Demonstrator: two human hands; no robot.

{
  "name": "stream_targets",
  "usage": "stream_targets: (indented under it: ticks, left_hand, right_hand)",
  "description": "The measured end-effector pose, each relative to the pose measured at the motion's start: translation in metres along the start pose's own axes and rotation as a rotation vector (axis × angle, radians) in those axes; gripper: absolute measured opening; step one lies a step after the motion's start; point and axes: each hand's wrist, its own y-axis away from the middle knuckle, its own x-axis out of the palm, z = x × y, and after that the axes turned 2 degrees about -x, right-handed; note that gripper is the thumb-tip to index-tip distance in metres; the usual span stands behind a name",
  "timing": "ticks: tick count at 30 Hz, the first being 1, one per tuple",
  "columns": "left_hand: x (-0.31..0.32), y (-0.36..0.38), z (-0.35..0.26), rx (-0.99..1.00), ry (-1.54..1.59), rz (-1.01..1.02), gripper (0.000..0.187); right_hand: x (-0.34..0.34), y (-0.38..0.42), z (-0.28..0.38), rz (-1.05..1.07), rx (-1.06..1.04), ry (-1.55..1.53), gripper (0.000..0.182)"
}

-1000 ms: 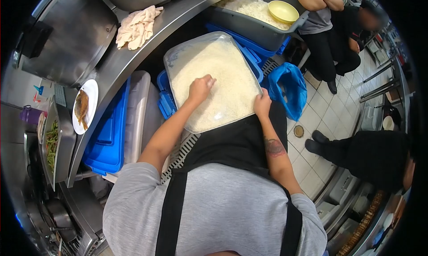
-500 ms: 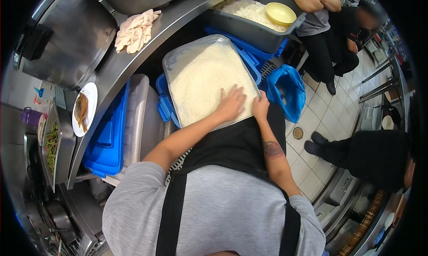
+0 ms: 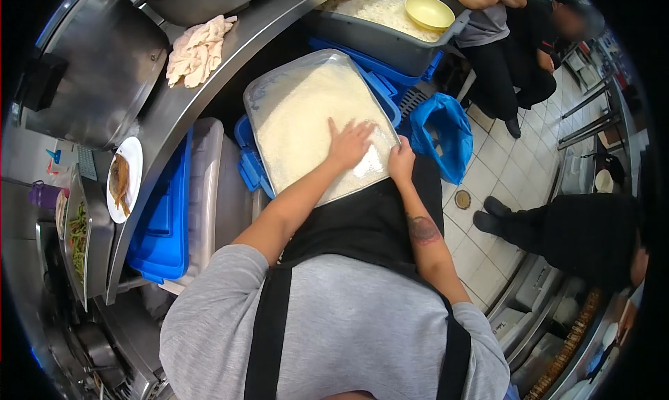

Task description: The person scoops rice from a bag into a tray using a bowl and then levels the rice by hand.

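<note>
My left hand [image 3: 348, 146] lies on a bed of pale, fine grains [image 3: 300, 114] that looks like uncooked rice or crumbs. Its fingers are spread, and nothing is held in them. Just right of the fingers, a shiny patch [image 3: 371, 162] of tray bottom shows through. The grains fill a shallow metal tray [image 3: 259, 93] sitting over blue-edged bins in front of my lap. At the tray's near right corner, my right hand [image 3: 402, 162] is closed on the rim, thumb on top.
Beyond the tray stands a grey tub [image 3: 376, 41] of white food with a yellow bowl [image 3: 429, 13] in it. A blue bag [image 3: 446, 139] is at the right. The steel counter at left holds a cloth [image 3: 198, 50] and a fish plate [image 3: 132, 159]. People sit and stand at the right.
My left hand has drawn the grains leftward, and a shiny patch of tray bottom now shows. The right hand keeps its hold on the rim. The whole view has shifted slightly.
</note>
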Motion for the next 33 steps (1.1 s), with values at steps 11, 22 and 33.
stream_targets:
  ticks: [11, 22, 33]
  left_hand:
    - [-0.005, 0.0, 0.078, -0.389, -0.145, -0.12, 0.033]
    - [-0.032, 0.04, 0.063, -0.382, 0.256, -0.089, 0.009]
    - [-0.111, 0.017, 0.084, -0.355, 0.691, -0.29, 0.033]
  right_hand:
    - [0.0, -0.001, 0.001, -0.002, 0.001, 0.022, 0.03]
    - [0.0, -0.001, -0.001, 0.011, -0.005, -0.001, 0.03]
    - [-0.001, -0.001, 0.002, 0.027, 0.049, 0.02, 0.034]
